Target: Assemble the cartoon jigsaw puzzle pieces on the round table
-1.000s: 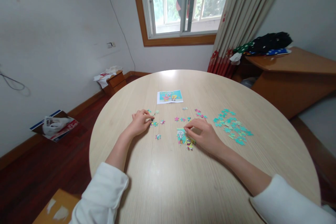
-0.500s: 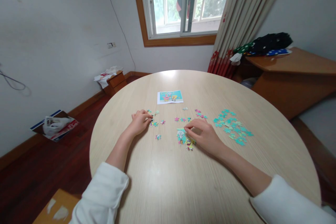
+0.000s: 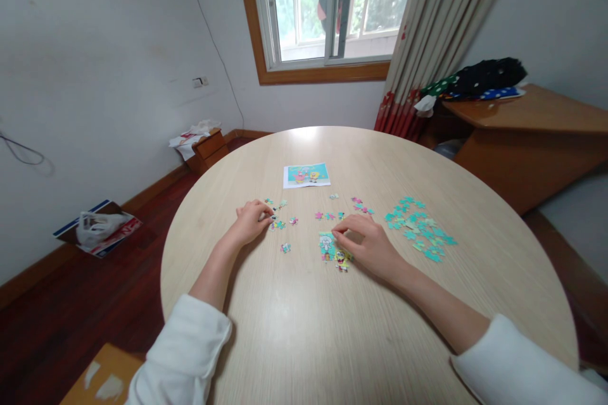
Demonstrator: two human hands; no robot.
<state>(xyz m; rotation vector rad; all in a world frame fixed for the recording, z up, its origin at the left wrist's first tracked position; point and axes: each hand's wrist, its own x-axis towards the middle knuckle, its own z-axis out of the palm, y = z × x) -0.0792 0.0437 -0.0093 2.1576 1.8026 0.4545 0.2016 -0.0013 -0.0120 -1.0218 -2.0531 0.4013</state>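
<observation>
A partly joined jigsaw puzzle [image 3: 327, 243] lies on the round table, showing a pale cartoon face on turquoise and a yellow figure at lower right. My right hand [image 3: 363, 242] rests over its right side, thumb and forefinger brought together at the top edge; anything between them is hidden. To the left, my left hand [image 3: 251, 220] is low over a small group of loose puzzle pieces [image 3: 279, 225], its fingertips pinched on a puzzle piece that is mostly covered. A small joined cluster [image 3: 285, 248] sits between the hands, and a pink piece [image 3: 294, 221] lies just above it.
A printed reference picture [image 3: 308, 175] lies farther back on the table [image 3: 304, 342]. Many turquoise pieces [image 3: 420, 228] are spread at right. Several pink and turquoise pieces [image 3: 362, 205] lie behind my right hand. A wooden desk [image 3: 532, 114] with clothes stands beyond.
My left hand has shifted very slightly down at its fingertips among the loose pieces. My right hand stays at the joined puzzle. The whole view has moved slightly.
</observation>
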